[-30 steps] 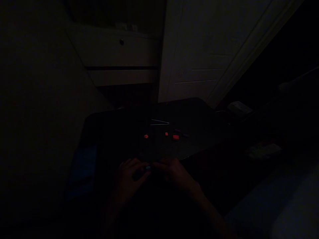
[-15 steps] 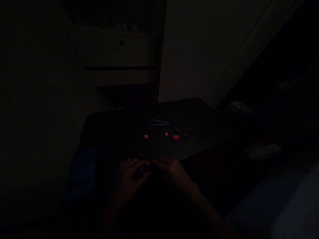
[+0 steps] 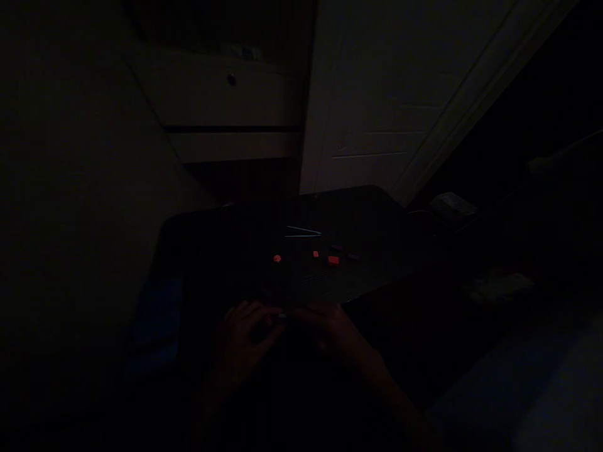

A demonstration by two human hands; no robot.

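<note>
In the dim light my left hand (image 3: 249,329) pinches a small pale bluish piece (image 3: 282,316) between thumb and index finger, near the front of a dark table (image 3: 226,251). My right hand (image 3: 327,323) comes in from the other side, its fingers bent together close to that piece. Whether it touches the piece or grips something else is too dark to see. Just beyond the hands lies a dark small block (image 3: 267,293). Further back are a pinkish-orange star-like piece (image 3: 277,258), a small pink piece (image 3: 315,254) and a red block (image 3: 333,260).
Metal tweezers (image 3: 304,231) lie behind the small pieces. Two dark purplish pieces (image 3: 352,257) are right of the red block. A blue flat object (image 3: 155,326) is at the left. Behind the table stand a drawer unit (image 3: 230,103) and a pale panelled door (image 3: 358,94).
The pale piece shows as a thinner sliver between my left fingertips. My right hand has shifted very slightly right. The pieces on the table have stayed put.
</note>
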